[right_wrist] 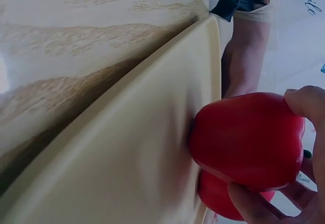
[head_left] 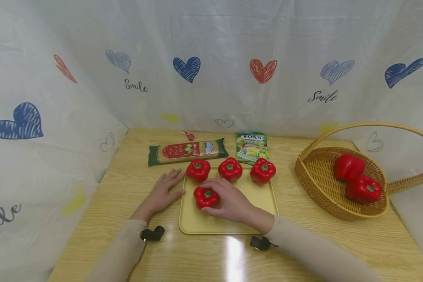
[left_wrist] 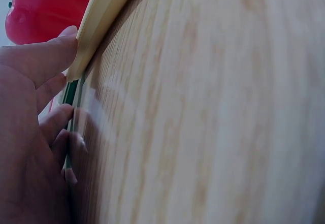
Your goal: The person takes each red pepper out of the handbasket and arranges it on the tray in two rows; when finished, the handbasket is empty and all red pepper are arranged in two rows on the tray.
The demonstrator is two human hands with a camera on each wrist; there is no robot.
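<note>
My right hand (head_left: pixel 229 199) grips a red bell pepper (head_left: pixel 206 198) over the left part of a yellow tray (head_left: pixel 197 227). In the right wrist view the thumb and fingers curl round that pepper (right_wrist: pixel 249 140), whose base is right at the tray's surface. Flat on the table at the tray's left edge lies my left hand (head_left: pixel 165 192), fingers relaxed, thumb at the rim (left_wrist: pixel 87 41). Three more red bell peppers stand in a row along the tray's far edge: left (head_left: pixel 198 170), middle (head_left: pixel 230 169) and right (head_left: pixel 263 171).
Behind the tray lie a pasta packet (head_left: pixel 187 152), a green candy bag (head_left: pixel 252 148) and a small lollipop (head_left: pixel 190 136). To the right, a wicker basket (head_left: pixel 317 184) with a tall handle holds two red bell peppers (head_left: pixel 363 189). A printed curtain (head_left: pixel 225 98) hangs behind the wooden table.
</note>
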